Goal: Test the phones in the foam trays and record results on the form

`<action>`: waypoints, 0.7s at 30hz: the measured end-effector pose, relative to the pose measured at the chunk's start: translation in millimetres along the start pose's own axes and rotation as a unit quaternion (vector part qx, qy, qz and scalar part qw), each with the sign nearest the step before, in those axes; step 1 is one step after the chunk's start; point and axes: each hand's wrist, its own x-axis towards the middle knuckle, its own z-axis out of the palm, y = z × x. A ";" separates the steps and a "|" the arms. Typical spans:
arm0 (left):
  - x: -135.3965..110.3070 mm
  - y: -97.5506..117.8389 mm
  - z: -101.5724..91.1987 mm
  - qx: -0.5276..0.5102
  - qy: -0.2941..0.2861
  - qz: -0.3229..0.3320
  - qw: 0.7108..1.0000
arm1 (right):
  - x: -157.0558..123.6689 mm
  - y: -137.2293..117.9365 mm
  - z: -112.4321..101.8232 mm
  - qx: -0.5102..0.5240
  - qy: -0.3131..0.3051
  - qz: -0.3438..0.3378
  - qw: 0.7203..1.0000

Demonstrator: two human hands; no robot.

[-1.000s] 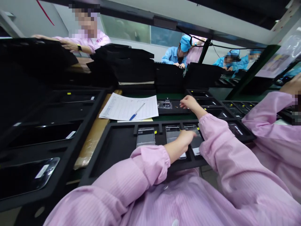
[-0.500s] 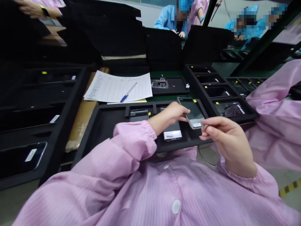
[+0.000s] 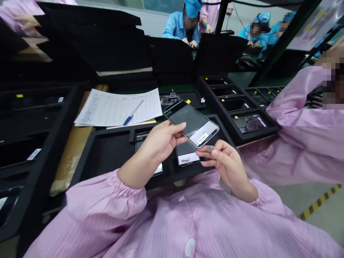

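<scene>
Nearest is the person's pink striped smock (image 3: 185, 218); above it the two hands are apart but close. The left hand (image 3: 159, 139) grips a bare smartphone (image 3: 190, 123), tilted and screen up, at its near edge; the right hand (image 3: 225, 163) pinches a small metal part (image 3: 209, 148) between thumb and forefinger, just beside the phone's lower corner. Directly beneath the hands lies a black foam tray (image 3: 107, 161) holding two more phones, one (image 3: 186, 156) partly covered by the held phone, the other (image 3: 147, 143) partly hidden by the left hand; to the right, a second tray (image 3: 268, 127) holds a phone (image 3: 248, 123) in its nearest slot. Farther on, a printed sheet (image 3: 118, 107) lies left of centre with a blue pen (image 3: 133, 114) on it; beyond it stands a small metal fixture (image 3: 173, 96). On the far side, co-workers in blue caps and smocks (image 3: 182, 27) work at their own benches; a co-worker's pink sleeve (image 3: 301, 122) fills the right.
</scene>
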 end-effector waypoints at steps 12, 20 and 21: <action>-9.8 -13.5 -2.0 0.036 -0.009 0.180 0.983 | 7.1 10.5 1.7 0.008 0.025 0.007 1.000; -6.6 -23.1 -2.2 0.024 -0.037 0.164 0.985 | 19.0 24.8 -8.4 -0.029 0.017 -0.020 0.999; -6.4 -23.9 -2.0 0.018 -0.042 0.147 0.988 | 21.2 26.9 -9.9 -0.042 0.018 -0.027 0.999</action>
